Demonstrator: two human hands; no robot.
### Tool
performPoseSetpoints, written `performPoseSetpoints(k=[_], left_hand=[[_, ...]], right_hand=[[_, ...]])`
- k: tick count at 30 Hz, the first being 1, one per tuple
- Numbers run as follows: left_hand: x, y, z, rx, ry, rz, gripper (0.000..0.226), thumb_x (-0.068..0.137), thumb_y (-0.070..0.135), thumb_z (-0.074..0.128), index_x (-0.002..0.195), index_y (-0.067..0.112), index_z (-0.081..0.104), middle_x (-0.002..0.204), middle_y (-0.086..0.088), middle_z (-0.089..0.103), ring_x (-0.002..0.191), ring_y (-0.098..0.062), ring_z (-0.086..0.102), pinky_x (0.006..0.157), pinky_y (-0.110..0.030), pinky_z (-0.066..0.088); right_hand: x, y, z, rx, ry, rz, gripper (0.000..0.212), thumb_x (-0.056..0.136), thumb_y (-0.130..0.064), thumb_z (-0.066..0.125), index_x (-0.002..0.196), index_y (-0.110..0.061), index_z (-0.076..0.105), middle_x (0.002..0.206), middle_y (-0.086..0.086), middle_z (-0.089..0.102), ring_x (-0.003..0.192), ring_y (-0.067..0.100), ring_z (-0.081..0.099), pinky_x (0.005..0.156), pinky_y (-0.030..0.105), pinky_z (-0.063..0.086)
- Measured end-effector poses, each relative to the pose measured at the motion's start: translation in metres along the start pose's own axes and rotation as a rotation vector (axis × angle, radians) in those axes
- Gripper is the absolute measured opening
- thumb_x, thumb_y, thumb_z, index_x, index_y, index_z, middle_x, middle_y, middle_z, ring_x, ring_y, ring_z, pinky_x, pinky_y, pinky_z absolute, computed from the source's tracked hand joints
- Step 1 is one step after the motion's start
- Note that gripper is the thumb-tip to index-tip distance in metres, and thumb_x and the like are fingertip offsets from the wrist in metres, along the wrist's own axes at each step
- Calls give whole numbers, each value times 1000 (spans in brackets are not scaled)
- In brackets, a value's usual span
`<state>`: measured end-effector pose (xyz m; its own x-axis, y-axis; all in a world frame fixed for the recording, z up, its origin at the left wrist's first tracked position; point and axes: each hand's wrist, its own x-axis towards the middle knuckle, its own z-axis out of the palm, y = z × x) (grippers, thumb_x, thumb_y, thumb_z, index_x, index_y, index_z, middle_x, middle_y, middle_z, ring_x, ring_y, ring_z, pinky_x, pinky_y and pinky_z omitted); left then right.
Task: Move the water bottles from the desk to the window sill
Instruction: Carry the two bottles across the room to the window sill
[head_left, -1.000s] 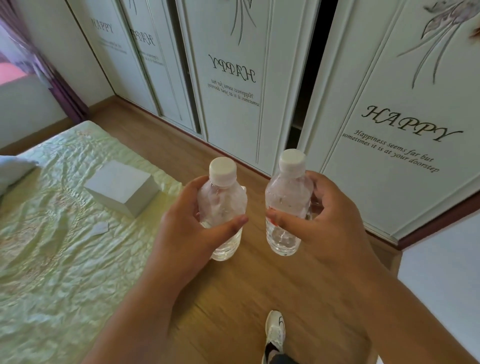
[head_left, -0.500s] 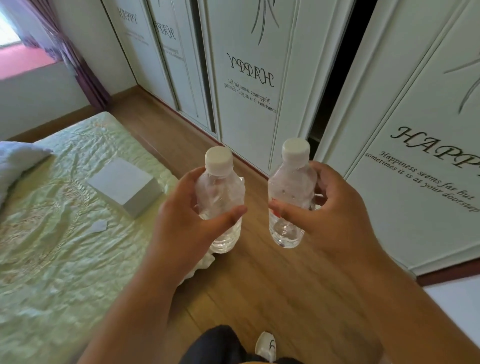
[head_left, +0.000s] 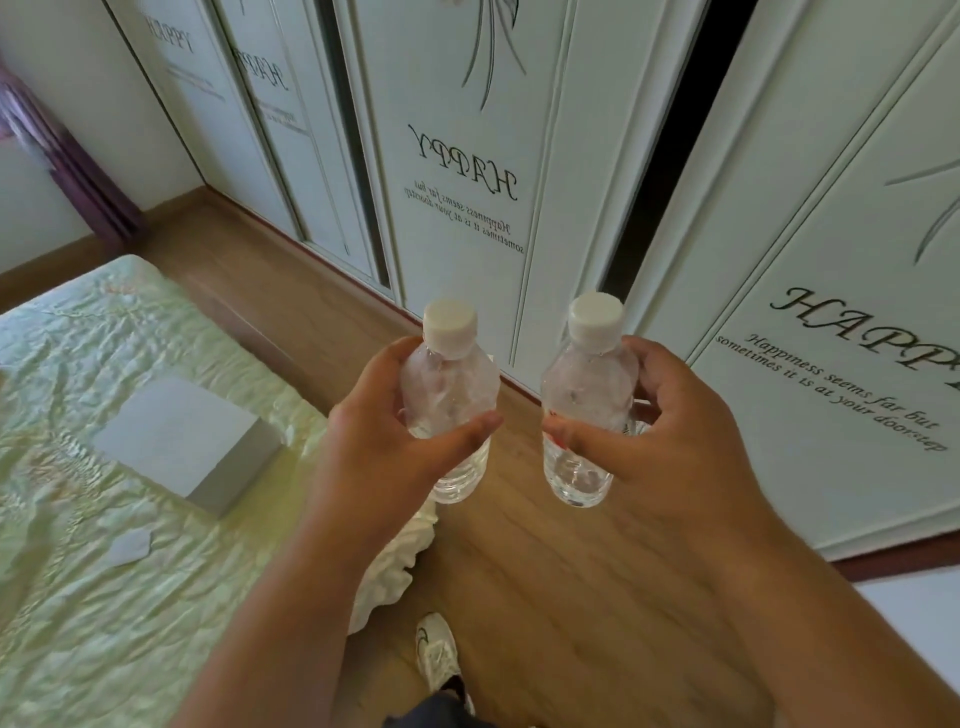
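Observation:
I carry two small clear water bottles with white caps, both upright in front of me above the wooden floor. My left hand (head_left: 384, 441) grips the left bottle (head_left: 451, 384) round its middle, thumb across the front. My right hand (head_left: 670, 441) grips the right bottle (head_left: 589, 387) the same way. The two bottles are a little apart and do not touch. Neither the desk nor the window sill is in view.
A bed with a pale green cover (head_left: 78, 571) fills the left side, with a white box (head_left: 187, 441) and a small paper (head_left: 127, 548) on it. White wardrobe doors (head_left: 457, 182) line the right. A purple curtain (head_left: 67, 156) hangs far left. A strip of wooden floor (head_left: 561, 597) runs between.
I have walked forward along the floor between bed and wardrobe; the doors and bed have shifted toward me. Both hands keep the same hold on the bottles.

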<state>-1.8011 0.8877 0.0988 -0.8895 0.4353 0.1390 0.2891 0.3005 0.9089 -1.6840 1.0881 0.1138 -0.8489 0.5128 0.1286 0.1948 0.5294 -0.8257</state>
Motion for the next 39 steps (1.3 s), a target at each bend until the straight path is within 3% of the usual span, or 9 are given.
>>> performPoseSetpoints(k=[2,7,12,19,23,28,35,39], left_hand=[[29,-4,-10,-25,-6,16,82,66,53,89,138,40,52,117,28,67,106,11,65,79,-7,52],[87,-20,-34,-40,-12,37,86,67,52,89,143,37,50,122,23,67,109,7,66,88,-18,54],[117,-35,-50,-10,7,7,87,66,53,90,142,39,50,120,25,67,108,8,65,84,-13,53],[154,-46,-56,55,57,-36,81,66,51,90,137,41,52,117,26,67,104,9,66,79,-4,52],[183,-44,-52,97,125,-59,82,64,54,89,137,39,53,117,27,66,104,10,65,77,-4,51],[227,-36,-30,128,230,-90,88,63,59,85,141,37,51,124,23,65,110,2,66,88,-13,51],[286,-19,11,134,375,-141,85,65,58,86,140,37,52,122,28,64,109,13,62,77,1,46],[300,-13,32,133,468,-172,82,65,52,87,138,34,54,123,25,66,109,11,63,84,-2,49]], right_hand=[[23,-8,11,-2,18,3,73,68,-57,85,132,-45,52,121,-26,64,106,-11,60,77,1,49],[74,-25,40,-4,51,0,69,71,-51,86,128,-49,49,120,-28,62,105,-18,56,73,-6,42],[109,-34,59,5,40,-19,71,67,-55,85,129,-47,51,112,-37,59,100,-23,55,68,-4,42],[167,-33,79,33,-32,-51,72,67,-57,84,131,-45,54,114,-32,62,104,-19,55,73,-3,42],[210,-26,83,85,-80,-68,70,66,-56,83,128,-46,53,112,-33,61,102,-20,55,71,-3,42],[282,-10,78,92,-171,-132,75,63,-63,79,129,-41,53,114,-32,59,101,-17,57,72,-6,40],[382,9,61,96,-275,-239,72,67,-56,83,131,-37,55,121,-23,62,104,-8,58,78,-1,47],[420,20,57,102,-380,-285,69,69,-55,85,130,-38,56,120,-22,64,104,-8,60,83,5,51]])
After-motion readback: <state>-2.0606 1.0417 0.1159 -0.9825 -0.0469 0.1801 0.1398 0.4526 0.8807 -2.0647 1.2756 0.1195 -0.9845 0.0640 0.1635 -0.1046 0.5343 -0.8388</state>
